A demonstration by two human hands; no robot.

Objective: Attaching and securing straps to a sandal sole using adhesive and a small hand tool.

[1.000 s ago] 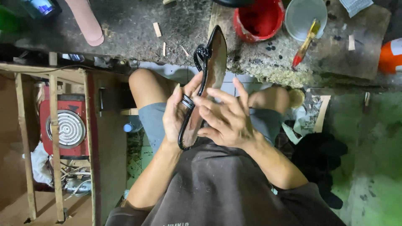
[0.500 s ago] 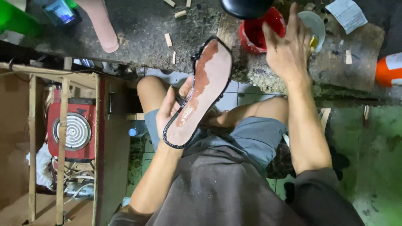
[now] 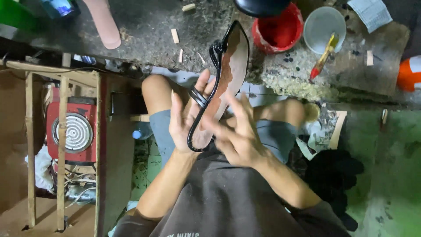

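Note:
A black sandal (image 3: 223,74) with a brown, glue-smeared sole face stands tilted over my lap, toe pointing away from me. My left hand (image 3: 186,116) supports it from the left, palm against its strap side, fingers spread upward. My right hand (image 3: 234,131) lies on the lower part of the sole face, its fingers spread and pressed on the brown surface near the heel. Both hands touch the sandal above my knees and grey shorts.
A rough stone slab (image 3: 280,74) ahead carries a red tub (image 3: 280,30), a white tub (image 3: 323,24) with a brush (image 3: 322,59), and wood chips. A red electric hotplate (image 3: 72,131) sits behind a wooden frame (image 3: 61,145) on the left. Dark cloth (image 3: 333,175) lies at right.
My right hand has come back from the red tub on the slab and now rubs the sandal's sole. The sandal has turned more edge-on in my left hand.

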